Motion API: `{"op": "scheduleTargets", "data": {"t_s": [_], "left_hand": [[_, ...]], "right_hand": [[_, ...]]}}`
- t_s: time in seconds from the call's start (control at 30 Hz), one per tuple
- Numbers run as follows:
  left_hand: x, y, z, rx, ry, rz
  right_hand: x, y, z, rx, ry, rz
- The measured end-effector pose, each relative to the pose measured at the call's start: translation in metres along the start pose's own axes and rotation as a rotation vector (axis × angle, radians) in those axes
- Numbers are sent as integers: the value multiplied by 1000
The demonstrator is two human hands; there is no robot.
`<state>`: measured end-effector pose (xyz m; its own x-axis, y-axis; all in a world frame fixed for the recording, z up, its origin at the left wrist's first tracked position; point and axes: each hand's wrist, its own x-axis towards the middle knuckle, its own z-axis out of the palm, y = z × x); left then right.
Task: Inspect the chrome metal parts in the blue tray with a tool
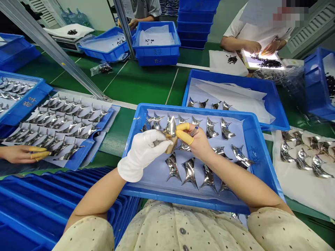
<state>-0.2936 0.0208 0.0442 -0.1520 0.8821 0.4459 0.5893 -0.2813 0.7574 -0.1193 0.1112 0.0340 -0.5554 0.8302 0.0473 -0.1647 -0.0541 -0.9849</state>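
Note:
My left hand, in a white glove, is closed around a shiny curved metal piece with pointed tips, held above a blue tray. My right hand wears yellow finger cots on its thumb and finger, which are pinched together at the piece's right side. The blue end of what looks like a pen pokes out of that hand; its tip is hidden. Under my hands, similar metal pieces lie in rows on white paper in the tray.
Left, another person's hand with yellow finger cots touches rows of metal pieces. Stacked blue trays stand below it. Metal pieces lie on paper at right. Across the green table, a person handles small dark bits. A metal post slants at left.

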Motion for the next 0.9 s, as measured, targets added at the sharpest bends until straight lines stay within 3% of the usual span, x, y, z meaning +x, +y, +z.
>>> {"op": "scheduleTargets", "data": {"t_s": [0.2,0.33,0.63,0.8,0.9], "left_hand": [[-1,-4,1,71,-96,224],[-2,-6,3,86,-114,225],[-1,6,2,-92,-143,-13],[3,21,1,-360,-166,-325],[8,31,4,-553,-178,-454]], "right_hand": [[0,5,-4,16,7,70],[0,3,-6,9,17,157],[-10,-8,-18,-8,-103,150],[-29,-12,-36,-69,-203,163],[-48,-14,-42,16,-258,164]]}}
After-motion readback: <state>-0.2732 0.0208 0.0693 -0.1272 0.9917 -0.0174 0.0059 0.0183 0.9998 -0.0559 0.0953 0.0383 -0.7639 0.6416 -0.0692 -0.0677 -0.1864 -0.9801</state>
